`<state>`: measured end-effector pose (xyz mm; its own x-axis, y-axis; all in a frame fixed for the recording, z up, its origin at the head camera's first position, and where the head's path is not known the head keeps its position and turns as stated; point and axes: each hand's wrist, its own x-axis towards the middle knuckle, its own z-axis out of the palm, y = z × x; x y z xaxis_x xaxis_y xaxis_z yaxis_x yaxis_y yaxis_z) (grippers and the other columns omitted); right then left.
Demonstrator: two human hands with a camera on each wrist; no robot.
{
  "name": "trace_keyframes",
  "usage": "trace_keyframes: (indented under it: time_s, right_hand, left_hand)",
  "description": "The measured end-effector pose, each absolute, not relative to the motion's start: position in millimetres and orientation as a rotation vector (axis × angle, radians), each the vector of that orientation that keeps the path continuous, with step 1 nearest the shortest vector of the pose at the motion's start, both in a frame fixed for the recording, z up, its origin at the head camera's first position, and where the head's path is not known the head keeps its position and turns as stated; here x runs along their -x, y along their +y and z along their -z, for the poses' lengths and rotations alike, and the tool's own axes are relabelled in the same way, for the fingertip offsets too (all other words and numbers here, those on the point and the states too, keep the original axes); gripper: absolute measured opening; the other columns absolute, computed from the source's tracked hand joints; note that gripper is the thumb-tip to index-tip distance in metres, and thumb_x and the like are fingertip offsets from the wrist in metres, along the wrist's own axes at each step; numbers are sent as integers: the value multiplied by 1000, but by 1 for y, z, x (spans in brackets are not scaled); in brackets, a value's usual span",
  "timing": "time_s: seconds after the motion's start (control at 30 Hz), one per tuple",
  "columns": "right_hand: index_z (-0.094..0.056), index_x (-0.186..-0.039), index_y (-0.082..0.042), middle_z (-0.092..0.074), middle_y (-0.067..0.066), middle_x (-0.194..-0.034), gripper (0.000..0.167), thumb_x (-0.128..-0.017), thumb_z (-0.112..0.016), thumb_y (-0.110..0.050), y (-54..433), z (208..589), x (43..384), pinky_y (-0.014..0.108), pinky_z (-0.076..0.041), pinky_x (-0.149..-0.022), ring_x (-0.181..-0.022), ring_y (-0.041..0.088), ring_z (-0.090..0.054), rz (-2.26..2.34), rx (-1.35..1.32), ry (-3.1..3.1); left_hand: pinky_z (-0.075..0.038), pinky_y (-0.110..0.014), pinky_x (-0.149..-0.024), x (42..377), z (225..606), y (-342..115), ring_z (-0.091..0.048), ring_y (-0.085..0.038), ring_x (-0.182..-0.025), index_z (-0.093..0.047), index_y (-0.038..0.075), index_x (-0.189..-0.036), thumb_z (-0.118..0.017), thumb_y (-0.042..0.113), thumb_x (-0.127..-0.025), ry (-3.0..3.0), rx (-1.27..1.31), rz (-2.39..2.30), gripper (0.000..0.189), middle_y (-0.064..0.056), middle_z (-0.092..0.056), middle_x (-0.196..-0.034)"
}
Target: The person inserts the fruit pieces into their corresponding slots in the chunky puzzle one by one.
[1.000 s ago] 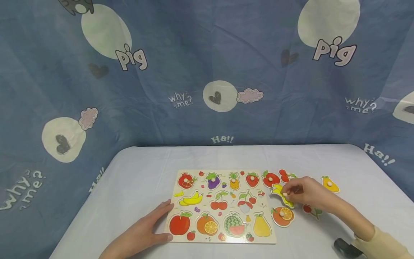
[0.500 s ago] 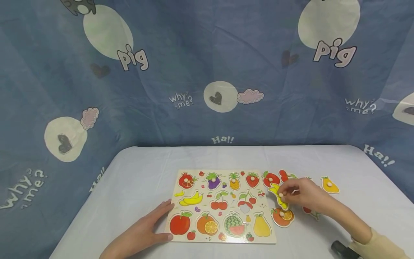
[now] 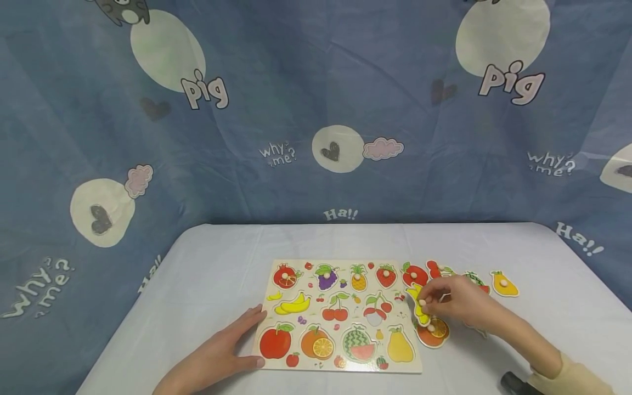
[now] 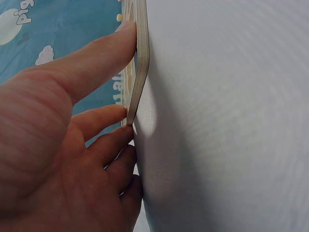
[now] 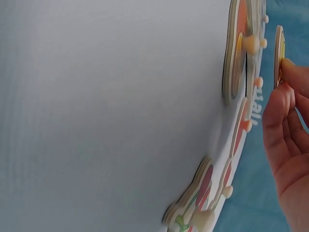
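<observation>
My right hand [image 3: 456, 299] pinches the knob of a banana puzzle piece [image 3: 421, 318], holding it tilted above the table by the board's right edge. The wooden fruit puzzle board [image 3: 353, 315] lies flat; its back row has knobbed pomegranate, grape, pineapple and strawberry [image 3: 385, 276] pieces in place. A printed banana shape [image 3: 293, 304] shows at the left of the middle row. My left hand [image 3: 212, 351] rests against the board's left edge; in the left wrist view the thumb [image 4: 101, 60] and fingertips touch that edge [image 4: 142, 58].
Loose pieces lie right of the board: an orange [image 3: 429, 341], an apple [image 3: 415, 274], cherries [image 3: 434, 269], a watermelon [image 3: 476, 281] and a pear [image 3: 504, 284]. Another piece is mostly hidden under the right forearm. A black object [image 3: 515, 384] sits by the right sleeve.
My right hand has moved left with the banana piece, from over the loose pieces to the board's right edge. The watermelon piece has come into view. My left hand stays put.
</observation>
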<state>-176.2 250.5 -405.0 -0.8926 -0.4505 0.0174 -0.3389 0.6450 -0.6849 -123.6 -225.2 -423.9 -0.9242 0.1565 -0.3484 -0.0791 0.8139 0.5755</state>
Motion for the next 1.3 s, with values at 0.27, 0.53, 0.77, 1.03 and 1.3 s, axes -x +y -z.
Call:
trace_keyframes:
  time_s: [0.27,0.53,0.77,1.03,1.3]
  right_hand:
    - [-71,-89,-24,-64,-13,-78,10,-83,-80,-25,240,400,174,24,-51,-62,-74,8,-58,1040,632,2724]
    - [-72,-89,-23,-65,-12,-75,10,-82,-80,-22,232,397,171,24,-51,-59,-71,8,-58,1082,647,2696]
    - [-71,-88,-24,-64,-10,-72,10,-83,-79,-22,225,398,168,25,-51,-53,-64,10,-60,1100,633,2674]
    - [-71,-85,-27,-62,-11,-72,12,-80,-82,-26,213,397,166,24,-50,-53,-66,10,-58,1057,589,2731]
    - [-70,-83,-29,-60,-13,-71,14,-79,-83,-27,202,397,165,23,-49,-54,-66,8,-57,1061,629,2757]
  left_hand:
    - [-40,-63,-100,124,424,-225,-40,-28,-134,-44,27,-149,-87,44,-68,2611,-55,-863,94,-3,-37,-155]
    - [-41,-62,-100,124,425,-225,-40,-28,-134,-44,27,-149,-87,43,-68,2613,-60,-868,93,-3,-37,-155]
    - [-40,-62,-100,124,425,-225,-40,-28,-134,-44,27,-149,-87,43,-67,2613,-58,-869,94,-3,-37,-155]
    - [-40,-62,-101,122,423,-225,-40,-28,-134,-44,26,-149,-87,42,-68,2616,-64,-869,93,-3,-37,-155]
    - [-41,-62,-100,123,424,-226,-41,-28,-133,-44,26,-149,-86,43,-68,2613,-56,-872,93,-3,-37,-155]
